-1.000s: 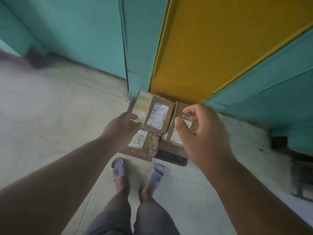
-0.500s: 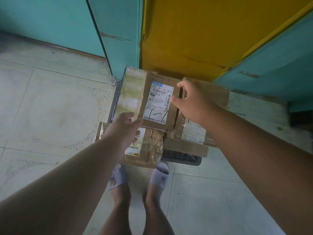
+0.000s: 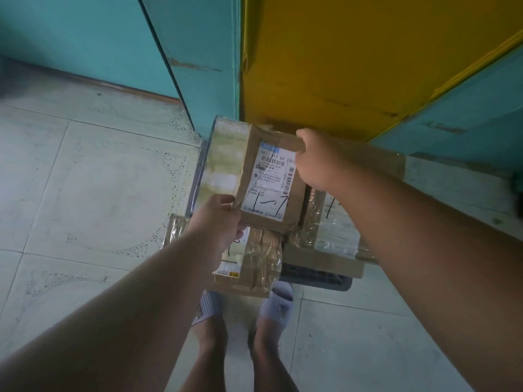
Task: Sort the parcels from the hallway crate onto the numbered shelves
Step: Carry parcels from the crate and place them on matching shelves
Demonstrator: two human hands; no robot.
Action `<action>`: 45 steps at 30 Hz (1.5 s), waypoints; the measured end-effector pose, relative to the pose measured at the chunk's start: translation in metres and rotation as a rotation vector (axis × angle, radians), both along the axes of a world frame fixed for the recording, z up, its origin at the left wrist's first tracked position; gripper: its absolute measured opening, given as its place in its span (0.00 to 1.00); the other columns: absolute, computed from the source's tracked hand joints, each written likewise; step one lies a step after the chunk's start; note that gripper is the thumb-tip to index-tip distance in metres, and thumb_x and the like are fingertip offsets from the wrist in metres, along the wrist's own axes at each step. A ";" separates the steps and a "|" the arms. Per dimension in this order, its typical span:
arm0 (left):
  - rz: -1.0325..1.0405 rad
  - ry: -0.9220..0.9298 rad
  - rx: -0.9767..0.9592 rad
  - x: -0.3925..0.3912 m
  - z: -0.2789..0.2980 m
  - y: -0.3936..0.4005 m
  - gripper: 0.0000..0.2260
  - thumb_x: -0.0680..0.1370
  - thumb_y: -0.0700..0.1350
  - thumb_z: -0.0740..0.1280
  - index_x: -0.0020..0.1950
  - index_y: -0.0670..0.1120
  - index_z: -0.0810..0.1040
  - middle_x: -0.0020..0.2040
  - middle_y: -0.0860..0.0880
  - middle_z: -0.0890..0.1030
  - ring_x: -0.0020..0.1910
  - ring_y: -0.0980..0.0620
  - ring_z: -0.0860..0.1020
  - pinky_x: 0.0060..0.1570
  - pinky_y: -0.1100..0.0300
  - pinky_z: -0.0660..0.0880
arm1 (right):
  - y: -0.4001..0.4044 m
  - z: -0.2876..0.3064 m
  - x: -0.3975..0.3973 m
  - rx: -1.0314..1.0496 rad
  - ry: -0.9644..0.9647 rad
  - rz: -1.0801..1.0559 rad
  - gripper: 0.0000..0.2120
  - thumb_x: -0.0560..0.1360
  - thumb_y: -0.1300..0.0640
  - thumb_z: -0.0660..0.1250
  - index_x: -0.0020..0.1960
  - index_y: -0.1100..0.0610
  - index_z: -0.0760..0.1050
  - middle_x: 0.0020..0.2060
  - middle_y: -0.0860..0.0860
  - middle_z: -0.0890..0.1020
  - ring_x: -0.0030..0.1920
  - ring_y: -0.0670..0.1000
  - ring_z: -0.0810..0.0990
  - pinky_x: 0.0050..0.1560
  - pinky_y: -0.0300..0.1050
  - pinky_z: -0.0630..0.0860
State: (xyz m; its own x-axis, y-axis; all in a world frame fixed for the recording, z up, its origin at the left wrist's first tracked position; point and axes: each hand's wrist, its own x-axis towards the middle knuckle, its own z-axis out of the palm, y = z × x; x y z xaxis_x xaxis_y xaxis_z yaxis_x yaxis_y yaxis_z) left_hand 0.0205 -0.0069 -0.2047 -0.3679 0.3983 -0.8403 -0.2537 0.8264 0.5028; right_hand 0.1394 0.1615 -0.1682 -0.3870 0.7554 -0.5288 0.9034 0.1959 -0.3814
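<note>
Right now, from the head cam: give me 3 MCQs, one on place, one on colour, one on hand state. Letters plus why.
1. Where does the left hand hold the top parcel?
A. its near left corner
B. its far right corner
C. nowhere on it

2. What colour is the panel behind the parcels?
A. red
B. yellow
C. white

3. What is the right hand doing?
A. hanging idle
B. pressing flat on the floor
C. gripping the top parcel's far right edge

Answers:
1 A: the fingers pinch the corner nearest the person, beside the label.
2 B: the panel is yellow, between teal walls.
3 C: the fingers curl over the parcel's far edge, above the crate.
</note>
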 end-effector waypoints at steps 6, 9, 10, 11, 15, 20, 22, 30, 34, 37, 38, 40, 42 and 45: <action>0.163 -0.188 0.059 -0.013 0.008 -0.016 0.23 0.78 0.40 0.71 0.72 0.47 0.71 0.57 0.41 0.83 0.50 0.44 0.85 0.52 0.46 0.83 | -0.005 0.017 0.004 0.034 0.194 -0.008 0.16 0.80 0.60 0.63 0.67 0.53 0.73 0.63 0.53 0.76 0.50 0.52 0.79 0.45 0.44 0.75; 0.086 -0.222 0.092 -0.017 0.029 -0.033 0.21 0.74 0.46 0.75 0.66 0.47 0.77 0.53 0.44 0.86 0.52 0.44 0.85 0.54 0.46 0.82 | -0.018 0.044 0.005 0.103 0.313 0.007 0.14 0.78 0.60 0.67 0.62 0.51 0.76 0.58 0.49 0.77 0.49 0.48 0.79 0.44 0.41 0.79; 0.038 -0.233 0.103 -0.017 0.039 -0.037 0.20 0.71 0.48 0.76 0.62 0.48 0.79 0.52 0.45 0.86 0.53 0.44 0.85 0.56 0.46 0.81 | -0.023 0.052 0.005 0.108 0.347 0.000 0.14 0.77 0.60 0.68 0.62 0.51 0.76 0.57 0.48 0.77 0.47 0.46 0.79 0.40 0.33 0.77; 0.004 -0.248 0.114 -0.017 0.049 -0.041 0.21 0.69 0.49 0.76 0.60 0.49 0.79 0.52 0.46 0.86 0.54 0.44 0.84 0.56 0.47 0.81 | -0.029 0.061 0.005 0.101 0.383 -0.016 0.14 0.77 0.61 0.68 0.62 0.52 0.76 0.56 0.48 0.77 0.45 0.43 0.79 0.36 0.29 0.74; -0.028 -0.295 0.184 -0.020 0.099 -0.059 0.21 0.71 0.41 0.76 0.61 0.51 0.76 0.55 0.46 0.85 0.54 0.43 0.84 0.52 0.48 0.80 | -0.060 0.107 0.012 0.072 0.508 -0.098 0.15 0.75 0.66 0.70 0.60 0.55 0.77 0.55 0.51 0.79 0.45 0.38 0.75 0.40 0.24 0.71; -0.089 -0.304 0.331 -0.021 0.198 -0.087 0.28 0.67 0.48 0.75 0.66 0.49 0.74 0.59 0.44 0.83 0.56 0.44 0.84 0.51 0.50 0.78 | -0.098 0.213 0.034 0.142 0.517 -0.203 0.20 0.76 0.52 0.72 0.66 0.49 0.73 0.58 0.47 0.79 0.51 0.39 0.78 0.49 0.34 0.77; -0.139 -0.294 0.371 -0.013 0.240 -0.095 0.25 0.71 0.47 0.74 0.67 0.49 0.73 0.59 0.45 0.84 0.54 0.46 0.84 0.56 0.47 0.80 | -0.118 0.264 0.048 0.089 0.576 -0.286 0.19 0.77 0.49 0.70 0.65 0.48 0.71 0.54 0.41 0.80 0.50 0.36 0.80 0.49 0.41 0.81; -0.449 -0.336 0.526 0.043 0.369 -0.099 0.28 0.68 0.48 0.76 0.67 0.53 0.73 0.59 0.51 0.84 0.54 0.49 0.85 0.54 0.49 0.82 | -0.191 0.408 0.141 0.185 0.778 -0.572 0.22 0.76 0.52 0.72 0.66 0.43 0.68 0.58 0.46 0.80 0.48 0.46 0.86 0.48 0.48 0.83; -0.668 -0.220 0.647 0.096 0.424 -0.092 0.19 0.75 0.44 0.73 0.64 0.55 0.73 0.57 0.55 0.84 0.48 0.59 0.85 0.40 0.64 0.81 | -0.227 0.456 0.204 0.327 0.916 -0.719 0.18 0.76 0.60 0.72 0.59 0.42 0.72 0.51 0.45 0.83 0.46 0.48 0.86 0.44 0.44 0.80; -0.869 -0.098 0.764 0.155 0.462 -0.079 0.20 0.75 0.49 0.73 0.65 0.58 0.72 0.58 0.59 0.83 0.53 0.55 0.84 0.49 0.57 0.83 | -0.253 0.491 0.269 0.461 0.965 -0.843 0.17 0.76 0.60 0.71 0.58 0.43 0.73 0.51 0.47 0.84 0.48 0.46 0.86 0.46 0.42 0.79; -0.913 -0.096 0.785 0.178 0.473 -0.074 0.22 0.74 0.50 0.73 0.66 0.59 0.71 0.58 0.60 0.82 0.52 0.55 0.84 0.50 0.57 0.83 | -0.262 0.503 0.291 0.513 0.978 -0.879 0.16 0.77 0.60 0.71 0.58 0.43 0.73 0.50 0.46 0.84 0.47 0.45 0.85 0.45 0.40 0.79; -0.985 -0.122 0.830 0.230 0.492 -0.070 0.22 0.75 0.51 0.73 0.66 0.59 0.70 0.58 0.60 0.81 0.51 0.57 0.84 0.48 0.61 0.82 | -0.280 0.521 0.339 0.608 0.958 -0.934 0.17 0.77 0.59 0.71 0.60 0.43 0.72 0.50 0.44 0.84 0.48 0.44 0.85 0.45 0.40 0.80; -1.040 -0.158 0.881 0.286 0.501 -0.069 0.21 0.75 0.48 0.74 0.65 0.56 0.71 0.58 0.57 0.82 0.48 0.57 0.84 0.43 0.63 0.81 | -0.297 0.535 0.388 0.671 0.909 -0.976 0.17 0.77 0.57 0.70 0.63 0.44 0.72 0.50 0.44 0.84 0.47 0.44 0.86 0.44 0.40 0.81; -1.083 -0.211 0.930 0.374 0.508 -0.076 0.22 0.71 0.48 0.76 0.63 0.53 0.74 0.56 0.52 0.85 0.48 0.54 0.85 0.39 0.61 0.81 | -0.322 0.550 0.466 0.734 0.831 -1.036 0.16 0.77 0.54 0.70 0.62 0.44 0.71 0.49 0.43 0.84 0.47 0.44 0.85 0.42 0.40 0.82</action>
State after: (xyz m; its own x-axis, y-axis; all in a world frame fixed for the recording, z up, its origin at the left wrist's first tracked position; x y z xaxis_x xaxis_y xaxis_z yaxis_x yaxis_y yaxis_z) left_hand 0.3947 -0.0829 0.3033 0.5596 0.8191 -0.1257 0.1379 0.0575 0.9888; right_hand 0.6057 -0.1608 0.3819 0.4742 0.8640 0.1690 0.3419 -0.0038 -0.9397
